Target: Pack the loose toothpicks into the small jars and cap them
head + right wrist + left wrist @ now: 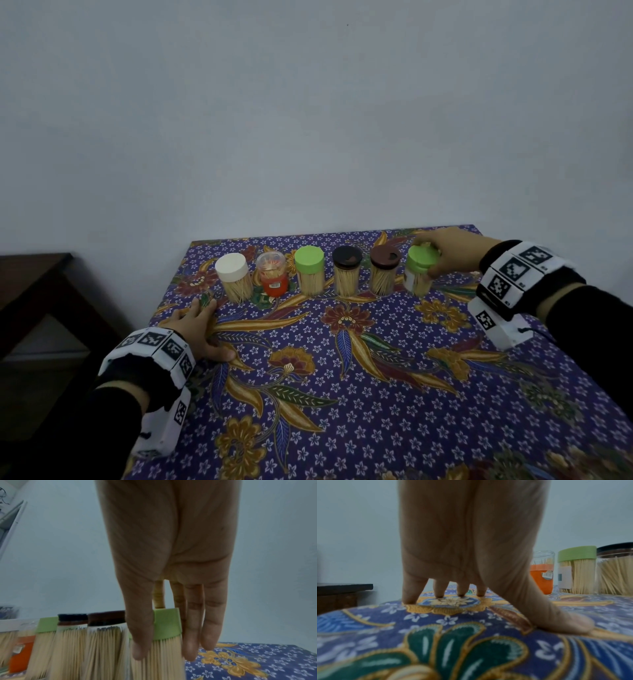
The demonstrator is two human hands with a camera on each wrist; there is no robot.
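Several toothpick-filled jars stand in a row at the far side of the batik-covered table (342, 377): a white-capped jar (234, 277), an orange jar with a clear cap (272, 275), a green-capped jar (310, 272), a black-capped jar (347, 270) and a brown-capped jar (384, 269). At the row's right end my right hand (430, 257) (164, 653) grips a second green-capped jar (420, 274) (167, 623), thumb on one side, fingers on the other. My left hand (212, 329) (505, 609) rests spread on the cloth in front of the white-capped jar, holding nothing. I see no loose toothpicks.
A plain wall rises right behind the jars. Dark wooden furniture (34, 291) (342, 588) stands beyond the table's left edge. The patterned cloth (376, 428) stretches from the jars toward me.
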